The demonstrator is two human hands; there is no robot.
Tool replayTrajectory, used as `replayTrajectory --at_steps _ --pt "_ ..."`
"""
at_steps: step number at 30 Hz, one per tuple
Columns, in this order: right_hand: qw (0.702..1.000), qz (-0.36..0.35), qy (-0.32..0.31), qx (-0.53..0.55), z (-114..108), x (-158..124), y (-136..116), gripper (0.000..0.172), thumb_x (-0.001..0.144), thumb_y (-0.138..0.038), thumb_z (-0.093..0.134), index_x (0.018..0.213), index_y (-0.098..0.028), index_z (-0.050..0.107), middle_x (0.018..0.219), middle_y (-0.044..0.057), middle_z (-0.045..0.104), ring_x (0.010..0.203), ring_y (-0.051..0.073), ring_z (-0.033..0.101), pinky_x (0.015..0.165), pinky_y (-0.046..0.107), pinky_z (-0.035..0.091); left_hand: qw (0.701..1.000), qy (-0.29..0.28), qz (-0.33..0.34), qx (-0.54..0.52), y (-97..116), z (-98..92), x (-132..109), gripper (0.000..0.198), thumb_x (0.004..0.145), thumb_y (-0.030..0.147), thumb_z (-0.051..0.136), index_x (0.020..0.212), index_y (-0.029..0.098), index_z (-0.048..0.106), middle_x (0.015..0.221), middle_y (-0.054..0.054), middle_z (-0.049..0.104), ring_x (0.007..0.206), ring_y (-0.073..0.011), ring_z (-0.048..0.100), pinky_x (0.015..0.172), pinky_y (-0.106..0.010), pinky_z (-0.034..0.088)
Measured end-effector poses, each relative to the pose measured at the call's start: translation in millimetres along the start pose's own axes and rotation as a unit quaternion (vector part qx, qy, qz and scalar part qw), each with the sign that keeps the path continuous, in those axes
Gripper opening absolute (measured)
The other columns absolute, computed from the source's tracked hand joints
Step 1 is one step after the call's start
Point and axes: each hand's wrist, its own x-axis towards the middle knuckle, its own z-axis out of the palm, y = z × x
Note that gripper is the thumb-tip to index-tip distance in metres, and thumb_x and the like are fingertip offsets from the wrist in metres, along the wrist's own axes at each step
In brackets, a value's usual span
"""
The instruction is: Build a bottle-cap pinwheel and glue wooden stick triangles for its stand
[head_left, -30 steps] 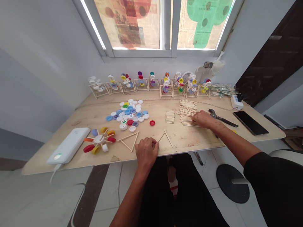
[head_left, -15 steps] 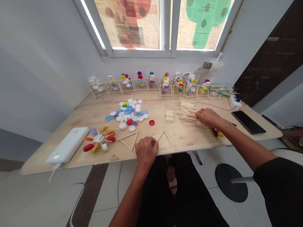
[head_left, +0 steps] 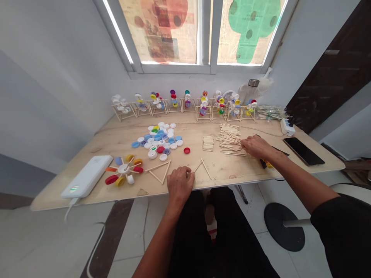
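My left hand [head_left: 181, 182] rests at the table's near edge, fingers curled, its thumb and fingertips closed on the lower end of a wooden stick [head_left: 198, 166]. That stick meets a second stick [head_left: 206, 170] at the top in an open V. Left of this hand lies a triangle of sticks [head_left: 165, 172]. My right hand [head_left: 255, 146] reaches to the right edge of a pile of long wooden sticks [head_left: 230, 138], fingertips pinched together. What they grip is hidden. Between the hands lie a stack of shorter sticks [head_left: 208, 143] and a red bottle cap [head_left: 187, 150].
Loose bottle caps [head_left: 159, 137] lie left of centre, with a cap-and-stick wheel [head_left: 124, 169] and a white power bank [head_left: 87, 176] nearer. Stick frames with cap wheels [head_left: 174, 104] line the back. A phone [head_left: 303, 151] and a white plug adapter [head_left: 287, 127] lie right.
The camera view has shifted slightly. Both hands keep nearly the same places, the left at the V of sticks and the right at the pile's edge.
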Motion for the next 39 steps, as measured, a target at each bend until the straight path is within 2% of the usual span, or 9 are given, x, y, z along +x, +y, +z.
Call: replayTrajectory --at_steps 9,13,16,22,26,29,33,39 --pt "0.997 0.023 0.057 0.045 -17 -12 -3 0.016 0.087 -0.019 0.042 0.082 -0.017 0.057 0.079 0.008 0.067 0.078 0.020 0.058 0.067 0.029 0.034 1.000 -0.008 -0.002 -0.001 2 -1.2 0 0.015 0.083 0.026 0.049 0.083 0.020 0.063 0.081 -0.005 0.067 0.082 -0.0239 0.059 0.071 -0.036 0.036" --pt "0.970 0.035 0.141 0.194 -27 -26 -12 0.010 0.085 -0.022 0.046 0.082 -0.020 0.055 0.079 0.004 0.064 0.073 0.017 0.057 0.066 0.027 0.037 1.000 -0.016 -0.004 0.003 6 -2.7 -1 0.015 0.083 0.024 0.049 0.080 0.020 0.063 0.081 -0.005 0.067 0.083 -0.0237 0.059 0.071 -0.036 0.036" --pt "0.945 -0.003 0.170 0.281 -25 -34 -35 0.009 0.085 -0.024 0.047 0.081 -0.020 0.054 0.077 0.003 0.062 0.072 0.016 0.056 0.067 0.028 0.038 1.000 -0.020 -0.004 -0.006 6 -3.1 -2 0.015 0.083 0.023 0.049 0.082 0.020 0.064 0.081 -0.005 0.067 0.082 -0.0228 0.059 0.072 -0.036 0.036" --pt "0.934 -0.087 0.134 0.319 -6 -33 -96 0.009 0.084 -0.018 0.045 0.080 -0.020 0.053 0.077 0.004 0.061 0.073 0.017 0.054 0.071 0.030 0.039 0.997 -0.030 -0.002 -0.077 -4 -6.2 -3 0.016 0.081 0.020 0.051 0.087 0.020 0.065 0.082 -0.004 0.067 0.083 -0.0198 0.060 0.074 -0.033 0.041" --pt "0.939 -0.110 0.107 0.307 3 -29 -121 0.011 0.085 -0.016 0.043 0.078 -0.019 0.052 0.074 0.004 0.059 0.071 0.016 0.052 0.071 0.030 0.037 0.993 -0.046 0.006 -0.109 -12 -10.6 -3 0.017 0.080 0.020 0.052 0.090 0.021 0.066 0.081 -0.003 0.068 0.082 -0.0189 0.061 0.072 -0.031 0.043" --pt "0.946 -0.097 0.099 0.292 6 -30 -126 0.011 0.084 -0.016 0.044 0.077 -0.019 0.051 0.073 0.004 0.059 0.071 0.017 0.052 0.071 0.030 0.036 0.992 -0.057 0.022 -0.107 -16 -15.4 -4 0.018 0.079 0.018 0.052 0.091 0.021 0.066 0.081 -0.003 0.068 0.082 -0.0186 0.061 0.073 -0.031 0.043" --pt "0.953 -0.068 0.091 0.280 9 -39 -122 0.011 0.085 -0.018 0.044 0.079 -0.019 0.052 0.073 0.004 0.059 0.070 0.017 0.052 0.070 0.031 0.036 0.993 -0.074 0.043 -0.083 -20 -19.8 -6 0.020 0.077 0.016 0.053 0.091 0.023 0.066 0.083 -0.002 0.068 0.086 -0.0199 0.060 0.076 -0.033 0.041" --pt "0.952 -0.049 0.095 0.286 13 -50 -115 0.012 0.086 -0.022 0.044 0.080 -0.019 0.053 0.074 0.004 0.060 0.070 0.018 0.052 0.069 0.031 0.038 0.995 -0.080 0.046 -0.044 -18 -17.6 -10 0.020 0.078 0.013 0.051 0.089 0.023 0.065 0.083 -0.003 0.067 0.087 -0.0207 0.059 0.076 -0.034 0.038"
